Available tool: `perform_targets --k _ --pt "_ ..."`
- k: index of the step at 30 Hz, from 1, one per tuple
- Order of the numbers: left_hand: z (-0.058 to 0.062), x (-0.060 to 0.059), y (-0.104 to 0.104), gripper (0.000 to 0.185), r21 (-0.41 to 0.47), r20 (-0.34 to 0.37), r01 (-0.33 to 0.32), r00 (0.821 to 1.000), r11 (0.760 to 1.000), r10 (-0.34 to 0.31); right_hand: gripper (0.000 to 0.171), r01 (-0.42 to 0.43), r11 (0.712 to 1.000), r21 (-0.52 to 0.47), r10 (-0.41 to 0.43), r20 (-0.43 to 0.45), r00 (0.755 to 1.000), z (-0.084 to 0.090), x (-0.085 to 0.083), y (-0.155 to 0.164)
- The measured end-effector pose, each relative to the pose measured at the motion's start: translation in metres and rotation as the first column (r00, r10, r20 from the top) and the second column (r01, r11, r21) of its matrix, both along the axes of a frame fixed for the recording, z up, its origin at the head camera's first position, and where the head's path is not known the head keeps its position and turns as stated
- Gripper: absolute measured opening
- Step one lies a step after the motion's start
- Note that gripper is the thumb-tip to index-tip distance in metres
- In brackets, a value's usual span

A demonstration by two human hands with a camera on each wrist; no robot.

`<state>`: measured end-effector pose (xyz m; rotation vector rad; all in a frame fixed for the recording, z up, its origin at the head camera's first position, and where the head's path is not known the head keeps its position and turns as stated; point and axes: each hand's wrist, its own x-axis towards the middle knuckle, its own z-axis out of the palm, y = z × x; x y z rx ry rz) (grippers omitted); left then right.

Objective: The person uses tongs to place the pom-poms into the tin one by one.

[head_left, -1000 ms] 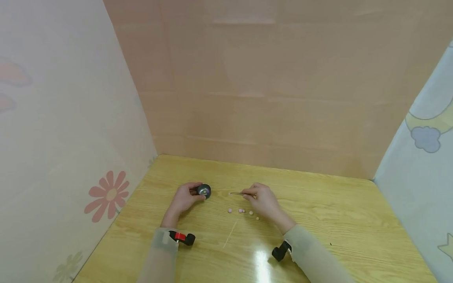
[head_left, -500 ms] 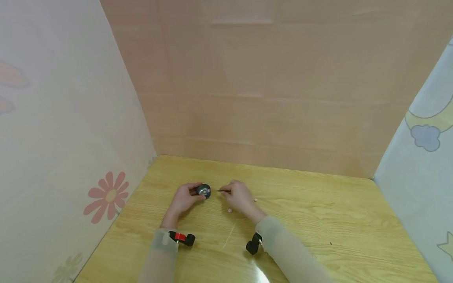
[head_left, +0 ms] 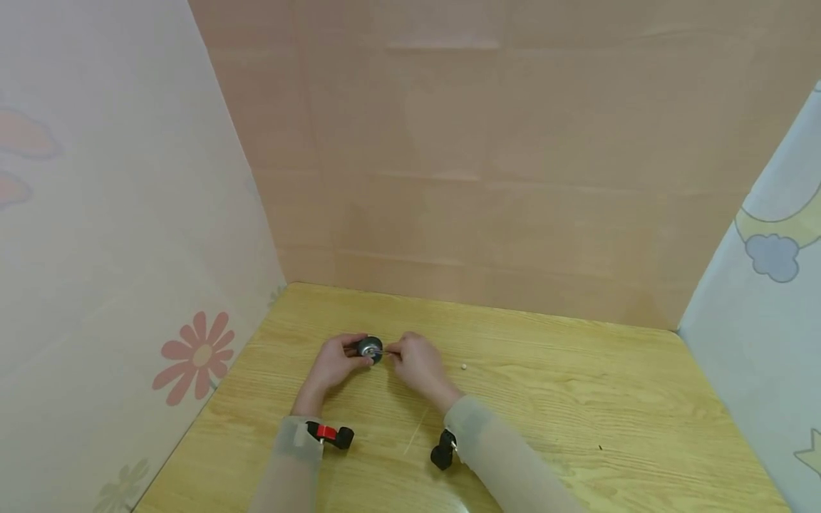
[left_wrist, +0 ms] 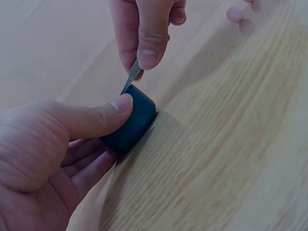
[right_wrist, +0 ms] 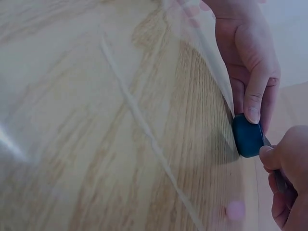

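Observation:
A small round dark teal cup (head_left: 370, 347) with a shiny metal inside stands on the wooden table. My left hand (head_left: 332, 363) holds it from the left, thumb (left_wrist: 113, 111) on its near wall and fingers on the far side. Right of it, my right hand (head_left: 420, 367) pinches metal tweezers (left_wrist: 132, 74) between thumb and fingers. The tweezers' tips reach over the rim into the cup. Whether a bead sits between the tips is hidden by the cup wall in both wrist views.
A pink bead (right_wrist: 235, 211) lies on the table near the right hand, with part of another beside it in the left wrist view. A pale bead (head_left: 464, 366) lies farther right. Patterned side walls and a tan back wall (head_left: 481, 178) enclose the table.
My right hand has moved left with the tweezers, carrying a small bead toward the cup; the tips are now inside it. My left hand and the cup have stayed in place.

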<state>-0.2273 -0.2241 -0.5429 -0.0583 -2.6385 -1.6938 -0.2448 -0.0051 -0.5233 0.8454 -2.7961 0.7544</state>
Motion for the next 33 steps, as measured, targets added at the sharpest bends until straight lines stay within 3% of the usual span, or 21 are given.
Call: perform_targets --k 3,18,33 --pt "0.0002 -0.0007 0.0009 0.058 0.005 0.0 0.002 1.0 1.0 -0.002 0.018 0.013 1.0 0.019 -0.012 -0.03 0.999 -0.0001 0.0015 -0.0032" --pt "-0.0059 0.0014 0.0005 0.059 0.031 0.025 0.005 1.0 1.0 -0.006 0.018 0.026 1.0 0.009 -0.026 0.007 1.0 -0.003 0.0063 -0.0035" --pt "-0.0011 0.0002 -0.0022 0.059 0.01 0.019 0.006 1.0 1.0 -0.006 0.02 0.023 1.0 0.021 -0.023 -0.007 1.0 -0.0035 0.0053 -0.0018"
